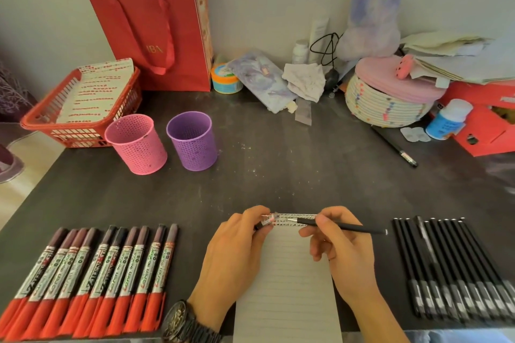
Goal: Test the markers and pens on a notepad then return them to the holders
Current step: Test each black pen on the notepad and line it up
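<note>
Left hand (237, 253) pinched a pen cap (268, 220) between thumb and index finger; the other fingers curled under, and how they pressed could not be told. The cap was dark with a clear end and a red-and-white sticker, print too small to read. Right hand (344, 253) gripped a black pen (342, 227) between thumb and curled fingers, bare silver tip pointing left, just beside the cap's open end but not touching. Both were held over the top edge of the lined notepad (284, 292), whose patterned header strip was unreadable; no marks showed on the lined page.

Left of the notepad lay 10 markers (92, 281) side by side, red ends toward the person, dark caps away. Their labels had red and green script starting with a large "Z", rest too blurred. Right of the notepad lay a row of black pens (451, 267), exact count unclear. Behind the markers stood 2 perforated holders, close together: pink holder (136, 145) and purple holder (192, 140), both upright.

Red paper bag (150, 30) against the wall carried gold letters, seemingly "IBA". Red basket (80, 111) held white sheets with unreadable red print. Wristwatch (181, 320) sat on the left wrist
</note>
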Demonstrator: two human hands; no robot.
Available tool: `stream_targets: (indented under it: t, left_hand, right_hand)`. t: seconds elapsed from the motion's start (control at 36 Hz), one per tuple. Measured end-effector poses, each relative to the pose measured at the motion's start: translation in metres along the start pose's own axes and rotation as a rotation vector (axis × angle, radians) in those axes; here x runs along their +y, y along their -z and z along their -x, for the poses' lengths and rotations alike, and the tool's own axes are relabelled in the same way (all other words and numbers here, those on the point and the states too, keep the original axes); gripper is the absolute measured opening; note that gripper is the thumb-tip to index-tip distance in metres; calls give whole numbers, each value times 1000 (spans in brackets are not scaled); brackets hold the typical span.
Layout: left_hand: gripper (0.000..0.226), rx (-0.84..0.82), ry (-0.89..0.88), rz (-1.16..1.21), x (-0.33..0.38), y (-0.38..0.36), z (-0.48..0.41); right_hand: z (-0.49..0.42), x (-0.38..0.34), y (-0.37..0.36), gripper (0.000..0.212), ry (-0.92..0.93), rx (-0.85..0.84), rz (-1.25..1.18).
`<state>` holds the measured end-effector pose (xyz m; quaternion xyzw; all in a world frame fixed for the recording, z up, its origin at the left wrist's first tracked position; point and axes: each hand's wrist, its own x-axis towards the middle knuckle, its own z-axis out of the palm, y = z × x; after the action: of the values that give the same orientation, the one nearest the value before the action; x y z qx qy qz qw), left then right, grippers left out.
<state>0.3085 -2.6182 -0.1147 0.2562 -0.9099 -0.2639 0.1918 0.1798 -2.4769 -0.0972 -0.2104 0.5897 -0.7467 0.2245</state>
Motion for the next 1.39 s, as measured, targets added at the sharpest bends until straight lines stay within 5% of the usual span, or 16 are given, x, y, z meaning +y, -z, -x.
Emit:
stream_targets:
  t: [0.28, 0.58, 0.97, 1.14, 1.28, 1.39]
  left_hand:
    - [27, -2, -7, 37, 0, 0, 1]
    - [40, -13, -57, -14, 7, 5, 1]
    - [27, 121, -322, -130, -1, -3, 3]
    - [32, 137, -307, -107, 0, -4, 1]
    - [64, 4, -101, -93, 1, -5, 1]
    - [56, -4, -45, -87, -2, -5, 2]
  right_hand:
    - [1, -1, 1, 9, 15, 1, 18]
    - [1, 2, 2, 18, 28, -5, 88]
    - [3, -8, -3, 9, -5, -130, 321]
    - [2, -10, -8, 17, -34, -116, 329]
    - [9, -20, -1, 15, -64, -9, 220]
    - [15, -48, 35, 19, -51, 138, 163]
